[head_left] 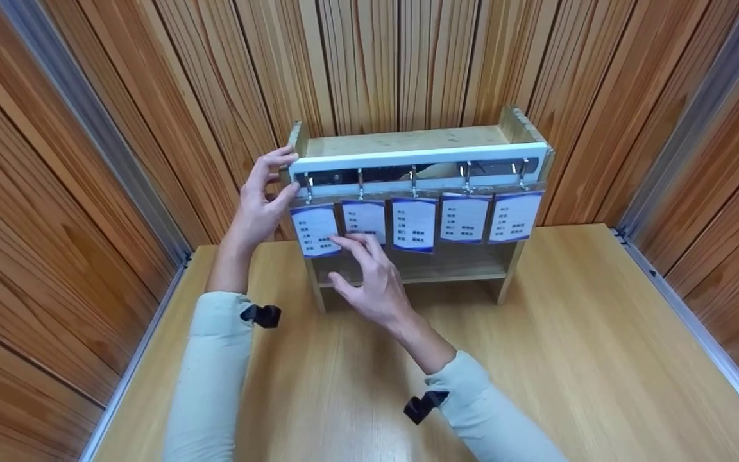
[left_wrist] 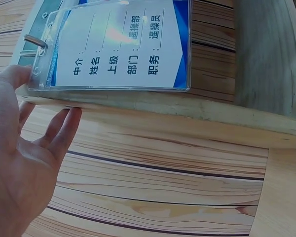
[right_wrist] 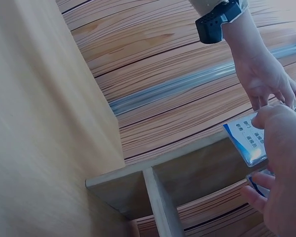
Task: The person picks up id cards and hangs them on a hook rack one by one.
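A small wooden shelf (head_left: 408, 140) stands upright with a pale hook rail (head_left: 421, 154) across its front. Several clear-sleeved badge cards hang in a row from the metal hooks. My left hand (head_left: 260, 202) grips the rail's left end, thumb at the front and fingers along the outer side; the left wrist view shows it beside the leftmost badge card (left_wrist: 116, 49). My right hand (head_left: 376, 285) hovers before the lower part of the second badge card (head_left: 363, 213), fingers loosely spread and holding nothing. Whether a fingertip touches a card, I cannot tell.
The shelf rests on a light wooden tabletop (head_left: 575, 359). Wood-plank walls (head_left: 369, 70) rise behind it and on both sides, with metal strips (head_left: 696, 327) along the table's side edges. A lower shelf board (head_left: 453, 273) lies behind the cards.
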`<state>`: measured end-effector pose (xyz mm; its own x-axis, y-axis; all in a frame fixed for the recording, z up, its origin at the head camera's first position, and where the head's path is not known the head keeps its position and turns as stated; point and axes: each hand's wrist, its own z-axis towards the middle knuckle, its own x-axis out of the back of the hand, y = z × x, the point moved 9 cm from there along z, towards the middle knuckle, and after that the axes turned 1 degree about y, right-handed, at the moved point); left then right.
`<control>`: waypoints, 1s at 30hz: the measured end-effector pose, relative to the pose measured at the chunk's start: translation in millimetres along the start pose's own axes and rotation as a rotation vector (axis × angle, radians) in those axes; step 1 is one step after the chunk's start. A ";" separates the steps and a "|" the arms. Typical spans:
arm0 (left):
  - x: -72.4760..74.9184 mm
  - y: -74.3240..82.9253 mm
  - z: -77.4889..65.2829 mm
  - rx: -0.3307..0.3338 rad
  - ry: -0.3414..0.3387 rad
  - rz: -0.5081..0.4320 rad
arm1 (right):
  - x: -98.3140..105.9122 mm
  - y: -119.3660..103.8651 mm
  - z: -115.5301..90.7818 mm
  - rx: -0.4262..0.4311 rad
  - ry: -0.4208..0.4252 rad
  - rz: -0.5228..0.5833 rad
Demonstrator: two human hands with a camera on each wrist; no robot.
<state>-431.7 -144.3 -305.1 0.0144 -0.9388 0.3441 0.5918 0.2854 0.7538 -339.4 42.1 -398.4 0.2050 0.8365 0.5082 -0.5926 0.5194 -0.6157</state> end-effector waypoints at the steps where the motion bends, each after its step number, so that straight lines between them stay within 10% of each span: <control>1: -0.4 0.4 0.2 -0.005 0.005 0.000 | 1.4 0.9 -2.0 0.000 -0.002 -0.001; 30: 4.7 8.8 -16.4 -0.057 0.118 0.124 | 39.4 54.2 -71.3 -0.046 -0.086 -0.010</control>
<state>-413.3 -149.3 -306.0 0.1831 -0.9141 0.3618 0.6241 0.3925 0.6757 -308.0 115.6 -454.7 0.1421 0.8141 0.5630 -0.5544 0.5367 -0.6361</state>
